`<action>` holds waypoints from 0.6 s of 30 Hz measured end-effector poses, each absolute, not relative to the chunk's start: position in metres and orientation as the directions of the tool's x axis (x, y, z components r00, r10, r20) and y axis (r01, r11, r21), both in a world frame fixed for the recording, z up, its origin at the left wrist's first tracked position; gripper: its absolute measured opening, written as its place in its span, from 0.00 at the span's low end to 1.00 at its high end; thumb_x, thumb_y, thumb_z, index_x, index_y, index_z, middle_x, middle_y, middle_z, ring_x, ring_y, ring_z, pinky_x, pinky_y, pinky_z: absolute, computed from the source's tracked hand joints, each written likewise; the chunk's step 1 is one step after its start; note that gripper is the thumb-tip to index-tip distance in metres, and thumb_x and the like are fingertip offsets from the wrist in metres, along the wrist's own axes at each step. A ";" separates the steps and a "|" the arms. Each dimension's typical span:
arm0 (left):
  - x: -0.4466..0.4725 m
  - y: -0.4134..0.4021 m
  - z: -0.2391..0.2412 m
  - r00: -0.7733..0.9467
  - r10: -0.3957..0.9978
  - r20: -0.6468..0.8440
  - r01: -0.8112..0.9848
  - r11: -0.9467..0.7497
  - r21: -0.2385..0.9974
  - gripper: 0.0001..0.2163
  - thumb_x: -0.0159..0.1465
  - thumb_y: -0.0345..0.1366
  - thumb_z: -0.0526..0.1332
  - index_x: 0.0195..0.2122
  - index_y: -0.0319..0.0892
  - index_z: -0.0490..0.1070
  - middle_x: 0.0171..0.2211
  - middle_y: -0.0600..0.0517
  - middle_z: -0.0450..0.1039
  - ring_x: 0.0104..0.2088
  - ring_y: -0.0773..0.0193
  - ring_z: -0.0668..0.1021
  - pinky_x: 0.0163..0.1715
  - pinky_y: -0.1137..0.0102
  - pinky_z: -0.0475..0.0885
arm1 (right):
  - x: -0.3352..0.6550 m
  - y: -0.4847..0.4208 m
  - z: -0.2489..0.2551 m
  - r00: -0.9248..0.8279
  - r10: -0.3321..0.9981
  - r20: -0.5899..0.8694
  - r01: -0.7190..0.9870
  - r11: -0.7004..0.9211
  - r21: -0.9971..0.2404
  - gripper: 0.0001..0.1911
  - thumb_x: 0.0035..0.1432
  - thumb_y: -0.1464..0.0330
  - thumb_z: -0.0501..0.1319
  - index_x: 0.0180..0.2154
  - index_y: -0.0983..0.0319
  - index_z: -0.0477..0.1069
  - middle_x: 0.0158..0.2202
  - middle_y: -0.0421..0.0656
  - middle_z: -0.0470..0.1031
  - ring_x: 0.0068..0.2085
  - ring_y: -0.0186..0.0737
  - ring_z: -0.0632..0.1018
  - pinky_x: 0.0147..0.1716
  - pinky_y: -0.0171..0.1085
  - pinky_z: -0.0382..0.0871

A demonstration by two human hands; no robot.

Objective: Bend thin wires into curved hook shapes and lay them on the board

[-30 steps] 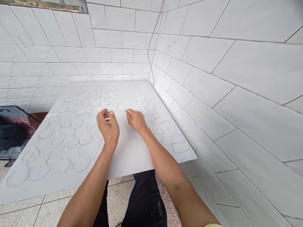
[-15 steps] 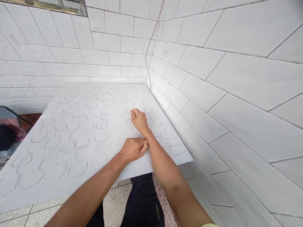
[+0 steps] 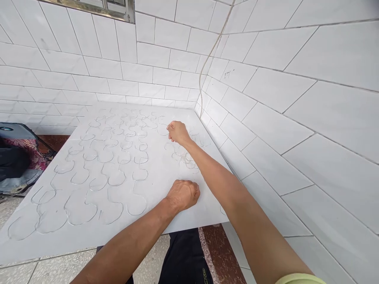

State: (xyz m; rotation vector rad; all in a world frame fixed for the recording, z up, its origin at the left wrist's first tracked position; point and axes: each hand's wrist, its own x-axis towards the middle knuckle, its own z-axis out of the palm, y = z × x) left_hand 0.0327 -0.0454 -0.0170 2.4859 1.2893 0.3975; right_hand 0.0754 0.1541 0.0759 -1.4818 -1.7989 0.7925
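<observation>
Right grip [image 3: 178,133] of a person at a white desk [image 3: 160,169] closes at the fingertips on a thin curved wire [image 3: 162,135], whose loop shows just left of the fingers, low over the far part of the surface. Left grip [image 3: 184,194], nearer the person, is balled into a fist close to the front edge, its fingers folded together; whether anything lies inside is hidden.

Between the two, just beyond the fist and partly behind the right forearm, sits a loose tangle of fine wires [image 3: 186,157]. To the left of both, S-shaped wire pieces [image 3: 106,161] spread in rows across the desk, apart from either hand. Beyond the right hand, a pale cable [image 3: 219,36] runs down the corner where white tiled walls [image 3: 296,138] meet; a metal-framed window [image 3: 130,12] cuts into the upper view, far to the hand's left. Well left of the fist, past the edge of the desk, dark cloth [image 3: 13,161] lies on a grey folding frame [image 3: 14,130]. Below the fist are the person's dark trousers [image 3: 185,260] and speckled floor tiles [image 3: 62,264]; a yellow-green sleeve [image 3: 299,279] edges the right arm.
</observation>
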 end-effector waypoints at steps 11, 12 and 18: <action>0.042 -0.039 -0.028 0.567 0.824 0.000 0.745 -0.512 0.427 0.08 0.65 0.31 0.57 0.36 0.42 0.77 0.30 0.46 0.81 0.34 0.54 0.83 0.44 0.59 0.72 | 0.019 0.217 0.036 -0.106 0.986 -0.131 0.714 -0.016 -0.700 0.07 0.62 0.77 0.65 0.32 0.64 0.70 0.20 0.46 0.73 0.17 0.36 0.70 0.19 0.36 0.65; 0.043 -0.038 -0.029 0.565 0.825 -0.004 0.744 -0.508 0.434 0.08 0.65 0.31 0.58 0.37 0.43 0.77 0.30 0.47 0.81 0.34 0.54 0.83 0.45 0.59 0.72 | 0.017 0.220 0.034 -0.099 0.986 -0.138 0.724 -0.024 -0.690 0.07 0.62 0.77 0.64 0.33 0.64 0.70 0.20 0.45 0.73 0.17 0.36 0.70 0.20 0.37 0.65; 0.041 -0.039 -0.028 0.550 0.835 0.011 0.748 -0.498 0.439 0.08 0.65 0.30 0.58 0.36 0.43 0.77 0.31 0.47 0.81 0.35 0.55 0.83 0.45 0.60 0.72 | 0.018 0.220 0.029 -0.074 0.992 -0.104 0.759 -0.012 -0.651 0.10 0.67 0.73 0.62 0.31 0.62 0.68 0.22 0.45 0.72 0.17 0.36 0.69 0.22 0.39 0.66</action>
